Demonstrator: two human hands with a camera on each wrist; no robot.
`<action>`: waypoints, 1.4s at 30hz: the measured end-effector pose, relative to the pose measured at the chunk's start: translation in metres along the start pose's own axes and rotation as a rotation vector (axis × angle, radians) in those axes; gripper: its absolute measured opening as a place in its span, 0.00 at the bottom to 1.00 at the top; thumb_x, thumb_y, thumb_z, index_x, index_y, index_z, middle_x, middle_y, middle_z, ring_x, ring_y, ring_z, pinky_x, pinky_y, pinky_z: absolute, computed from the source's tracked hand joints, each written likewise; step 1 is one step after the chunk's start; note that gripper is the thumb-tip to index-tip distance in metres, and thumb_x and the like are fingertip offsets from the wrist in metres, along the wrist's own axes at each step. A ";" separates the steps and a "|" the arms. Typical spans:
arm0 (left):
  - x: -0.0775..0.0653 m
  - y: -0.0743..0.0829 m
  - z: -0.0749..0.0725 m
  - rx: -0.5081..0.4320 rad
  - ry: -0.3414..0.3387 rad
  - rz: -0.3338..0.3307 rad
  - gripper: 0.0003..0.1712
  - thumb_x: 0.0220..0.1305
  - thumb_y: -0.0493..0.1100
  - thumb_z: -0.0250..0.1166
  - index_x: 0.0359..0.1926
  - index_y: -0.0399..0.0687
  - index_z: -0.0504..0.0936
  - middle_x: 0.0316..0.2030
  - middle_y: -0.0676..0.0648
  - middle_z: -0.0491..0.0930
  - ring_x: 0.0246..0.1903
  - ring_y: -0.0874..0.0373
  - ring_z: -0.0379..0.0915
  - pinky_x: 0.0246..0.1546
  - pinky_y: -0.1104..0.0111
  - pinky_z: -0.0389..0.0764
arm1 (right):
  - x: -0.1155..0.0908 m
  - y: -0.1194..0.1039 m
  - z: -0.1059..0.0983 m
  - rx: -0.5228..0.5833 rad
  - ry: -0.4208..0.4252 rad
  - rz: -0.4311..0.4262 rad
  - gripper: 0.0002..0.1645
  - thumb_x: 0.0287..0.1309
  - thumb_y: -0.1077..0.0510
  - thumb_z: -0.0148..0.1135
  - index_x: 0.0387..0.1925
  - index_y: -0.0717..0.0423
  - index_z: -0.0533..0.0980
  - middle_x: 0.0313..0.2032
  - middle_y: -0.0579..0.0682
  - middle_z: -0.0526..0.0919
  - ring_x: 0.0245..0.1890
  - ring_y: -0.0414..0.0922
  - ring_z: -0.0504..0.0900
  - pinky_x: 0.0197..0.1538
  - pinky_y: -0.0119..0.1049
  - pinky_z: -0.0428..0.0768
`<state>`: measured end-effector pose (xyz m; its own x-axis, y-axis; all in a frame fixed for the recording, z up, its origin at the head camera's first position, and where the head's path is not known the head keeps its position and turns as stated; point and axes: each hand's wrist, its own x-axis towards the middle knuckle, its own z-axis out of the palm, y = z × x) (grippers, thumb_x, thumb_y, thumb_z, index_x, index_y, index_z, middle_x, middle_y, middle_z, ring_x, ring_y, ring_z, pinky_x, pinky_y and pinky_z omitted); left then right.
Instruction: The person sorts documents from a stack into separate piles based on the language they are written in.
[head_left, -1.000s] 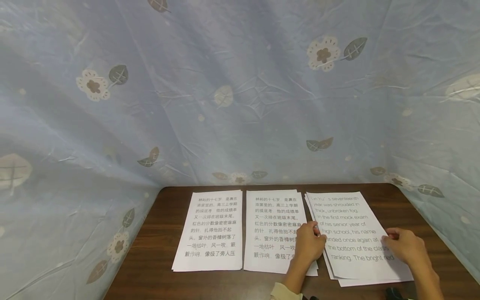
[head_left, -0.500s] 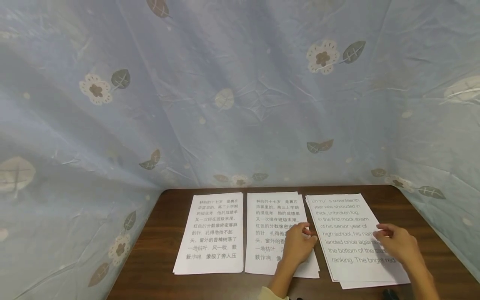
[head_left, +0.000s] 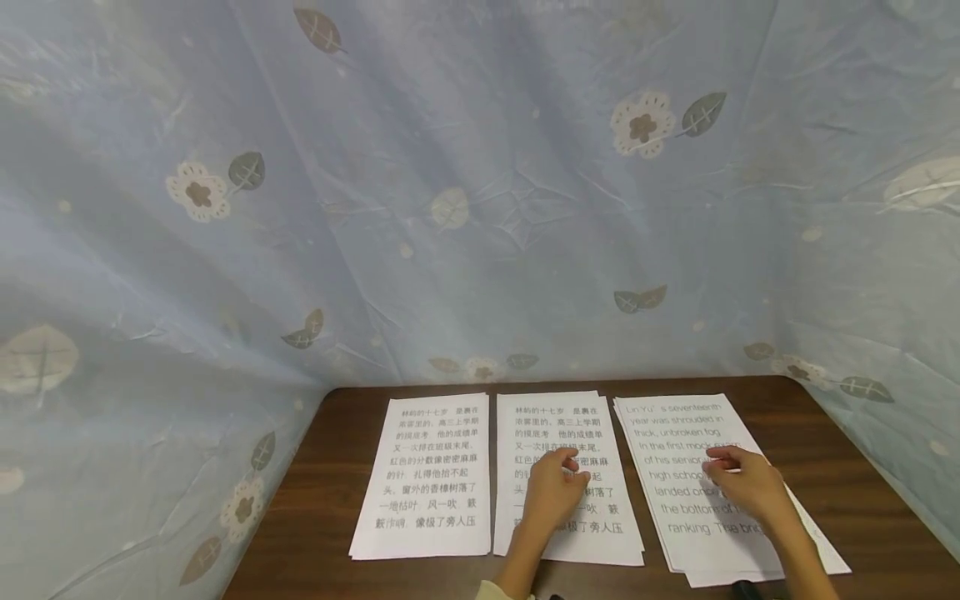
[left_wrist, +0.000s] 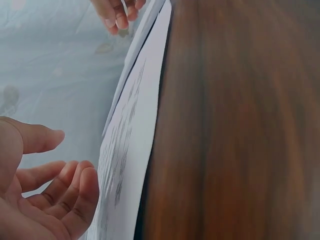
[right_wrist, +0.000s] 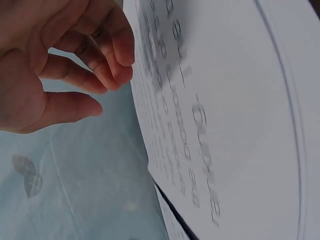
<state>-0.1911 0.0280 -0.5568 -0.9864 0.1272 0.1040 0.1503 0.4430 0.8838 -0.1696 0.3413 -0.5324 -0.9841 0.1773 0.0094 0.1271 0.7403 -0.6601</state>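
Observation:
Over the lower half of the middle stack of Chinese-printed paper hovers my left hand, fingers loosely bent and nothing in them. My right hand is above the stack of English-printed paper on the right. In the right wrist view its thumb and fingers are apart, with a gap between them and the sheets. The left wrist view shows the left hand with thumb and fingers parted beside a paper edge. Some print lies hidden under both hands.
A third stack, also printed in Chinese, lies at the left on the brown wooden table. Sheets in the stacks are slightly offset. A floral blue curtain surrounds the table's back and sides. A small dark object shows at the bottom edge.
Both hands have left the edges of the English stack and moved left. The left hand is now over the middle stack, the right over the English sheets. The head view has shifted slightly.

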 end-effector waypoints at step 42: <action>0.005 -0.055 -0.093 0.135 0.116 -0.044 0.26 0.67 0.41 0.72 0.61 0.30 0.84 0.40 0.45 0.82 0.33 0.62 0.74 0.32 0.74 0.77 | -0.004 -0.084 0.077 0.109 -0.135 -0.005 0.30 0.70 0.55 0.66 0.63 0.74 0.77 0.46 0.64 0.88 0.33 0.44 0.86 0.34 0.38 0.85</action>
<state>-0.2105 -0.0782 -0.5624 -0.9921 0.0055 0.1256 0.1070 0.5618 0.8203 -0.1856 0.2282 -0.5349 -0.9934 0.0791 -0.0834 0.1149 0.6653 -0.7377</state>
